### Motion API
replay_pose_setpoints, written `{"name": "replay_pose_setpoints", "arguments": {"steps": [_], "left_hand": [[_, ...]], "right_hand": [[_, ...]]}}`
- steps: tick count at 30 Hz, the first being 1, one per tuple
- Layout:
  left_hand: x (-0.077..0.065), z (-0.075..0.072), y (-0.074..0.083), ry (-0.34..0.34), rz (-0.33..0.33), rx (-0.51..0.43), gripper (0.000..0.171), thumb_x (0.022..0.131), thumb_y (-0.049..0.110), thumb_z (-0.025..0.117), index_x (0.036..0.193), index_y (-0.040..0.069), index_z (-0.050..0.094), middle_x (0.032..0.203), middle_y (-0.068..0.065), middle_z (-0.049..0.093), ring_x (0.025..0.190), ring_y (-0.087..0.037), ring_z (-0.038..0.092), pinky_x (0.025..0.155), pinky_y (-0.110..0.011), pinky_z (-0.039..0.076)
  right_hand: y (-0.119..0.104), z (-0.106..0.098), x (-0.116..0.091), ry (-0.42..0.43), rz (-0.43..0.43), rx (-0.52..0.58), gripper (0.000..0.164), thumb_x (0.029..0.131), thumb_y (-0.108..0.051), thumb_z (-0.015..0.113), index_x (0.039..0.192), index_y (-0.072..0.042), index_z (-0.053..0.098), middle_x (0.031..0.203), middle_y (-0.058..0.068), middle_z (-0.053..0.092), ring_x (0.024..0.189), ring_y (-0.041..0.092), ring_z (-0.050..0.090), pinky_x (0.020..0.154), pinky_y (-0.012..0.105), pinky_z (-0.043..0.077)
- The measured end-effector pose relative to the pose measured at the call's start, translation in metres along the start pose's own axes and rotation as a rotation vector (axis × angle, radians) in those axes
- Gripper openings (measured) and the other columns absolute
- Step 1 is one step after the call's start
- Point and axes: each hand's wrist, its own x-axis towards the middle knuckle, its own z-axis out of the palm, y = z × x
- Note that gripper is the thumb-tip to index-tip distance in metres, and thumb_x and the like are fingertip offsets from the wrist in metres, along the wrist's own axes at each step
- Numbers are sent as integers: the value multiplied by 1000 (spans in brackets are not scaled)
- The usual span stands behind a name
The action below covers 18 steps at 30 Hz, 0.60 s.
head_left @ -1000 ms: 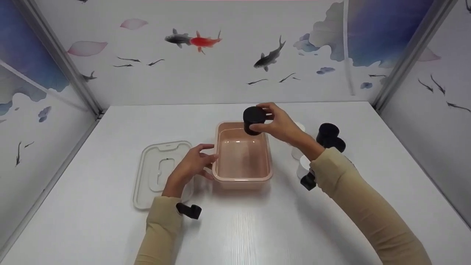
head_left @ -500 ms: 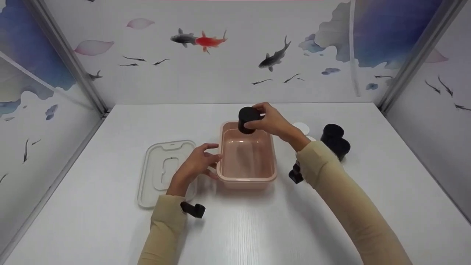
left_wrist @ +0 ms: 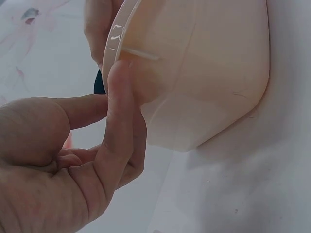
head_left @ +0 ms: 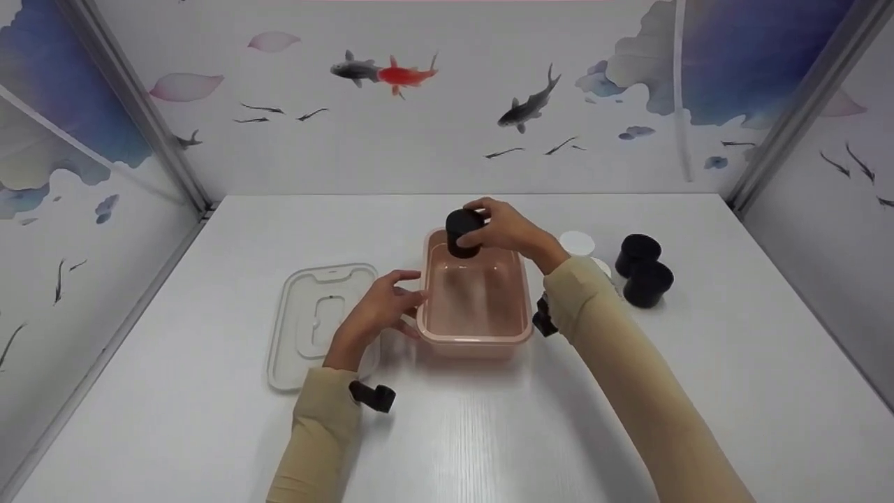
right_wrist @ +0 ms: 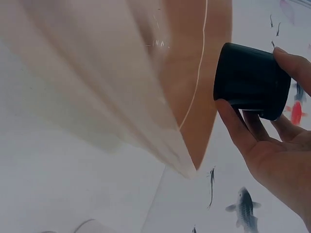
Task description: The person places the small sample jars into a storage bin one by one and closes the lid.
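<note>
In the head view, my right hand (head_left: 513, 227) holds a small black round tub (head_left: 464, 234) over the far end of a pink plastic storage box (head_left: 475, 341). The right wrist view shows fingers and thumb gripping the tub (right_wrist: 250, 80) close beside the box wall (right_wrist: 187, 68). The inside of the box that shows in the head view holds nothing. My left hand (head_left: 380, 304) steadies the left side of the box; in the left wrist view its thumb goes over the rim (left_wrist: 112, 43) and its fingers press under it from outside.
A translucent lid (head_left: 286, 342) lies flat left of the box, partly under the left forearm. Two more black tubs (head_left: 647, 283) stand at the right. White-topped tubs, one with a round white top (head_left: 577, 243), are partly hidden by the right arm. Printed walls enclose the white table (head_left: 447, 433).
My right hand has carried the black tub left, further over the box's far end. The left hand keeps its hold on the rim. The whole head view has shifted slightly.
</note>
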Motion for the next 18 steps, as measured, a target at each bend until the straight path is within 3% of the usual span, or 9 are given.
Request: {"name": "replay_pose_setpoints", "arguments": {"steps": [18], "left_hand": [[-2,0,1,6,8,19,55,100,18,62,150,9,41,122,-21,67,95,-24,72,61,-33,65]], "right_hand": [[-10,8,16,-38,-2,-151,69,83,-13,81,144,-7,49,145,21,53,125,33,59,108,43,53]]}}
